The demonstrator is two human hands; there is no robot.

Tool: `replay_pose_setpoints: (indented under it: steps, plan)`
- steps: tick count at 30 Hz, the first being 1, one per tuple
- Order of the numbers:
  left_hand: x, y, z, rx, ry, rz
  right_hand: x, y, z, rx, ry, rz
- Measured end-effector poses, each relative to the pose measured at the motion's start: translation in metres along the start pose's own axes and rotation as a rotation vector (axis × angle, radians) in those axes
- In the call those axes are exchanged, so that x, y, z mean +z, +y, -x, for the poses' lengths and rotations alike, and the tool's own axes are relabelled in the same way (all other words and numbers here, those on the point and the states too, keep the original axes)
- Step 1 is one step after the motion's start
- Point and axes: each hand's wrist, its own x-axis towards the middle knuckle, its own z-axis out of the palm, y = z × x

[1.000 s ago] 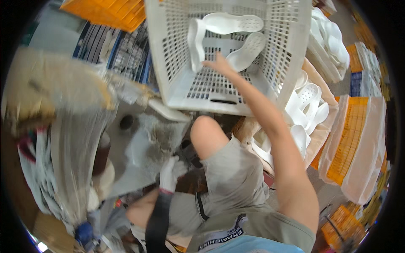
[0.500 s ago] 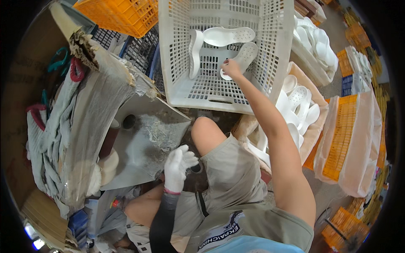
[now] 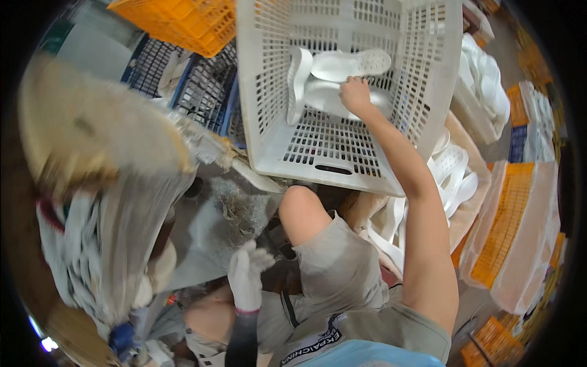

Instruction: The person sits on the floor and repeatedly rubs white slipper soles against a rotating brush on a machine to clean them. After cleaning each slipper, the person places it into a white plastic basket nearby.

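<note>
My bare right hand (image 3: 356, 96) reaches into a large white slatted plastic crate (image 3: 333, 177), fingers closed on the upper edge of a white shoe sole (image 3: 324, 101). That sole lies crosswise just below another white sole (image 3: 335, 65) with small holes in one end. A third sole (image 3: 298, 85) stands on its side along the crate's left part. My left hand (image 3: 247, 276), in a white glove, hovers above my lap with fingers spread and holds nothing.
More white soles fill a lined container (image 3: 455, 177) right of my knee and another bin (image 3: 483, 85) beyond. A grey chute-like panel (image 3: 214, 232) and a blurred cardboard edge (image 3: 92, 128) are at left. An orange crate (image 3: 183, 21) stands at the far left.
My right hand has turned the sole from a slant to lie crosswise beside the upper one. The left hand stays open near my lap. The view has shifted slightly.
</note>
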Motion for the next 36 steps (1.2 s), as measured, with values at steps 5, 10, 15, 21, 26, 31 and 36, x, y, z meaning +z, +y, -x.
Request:
replay_pose_setpoints:
  steps: [5, 10, 15, 21, 26, 31, 36]
  plan:
    - [0.098, 0.019, -0.012, 0.448, -0.056, 0.141, -0.208, -0.085, 0.084, 0.346, -0.084, -1.13]
    - [0.083, -0.027, -0.009, 0.179, -0.031, 0.604, -0.256, -0.2, 0.209, -0.313, -0.15, -0.796]
    - [-0.028, -0.007, -0.061, 0.272, -0.446, 0.935, -0.237, -0.283, 0.229, -0.24, -0.067, -1.059]
    - [-0.072, 0.029, -0.164, 0.384, -0.095, 0.638, -0.251, -0.381, 0.179, 0.085, 0.103, -1.329]
    - [-0.136, 0.035, -0.132, 0.443, 0.438, -0.658, -0.221, -0.422, 0.148, 0.013, -0.115, -1.182]
    - [-0.104, 0.036, -0.075, 0.573, 0.489, -0.655, -0.226, -0.428, 0.125, -0.081, -0.22, -1.216]
    - [-0.06, 0.038, -0.09, 0.43, -0.077, 0.541, -0.272, -0.377, 0.194, -0.21, -0.139, -0.968]
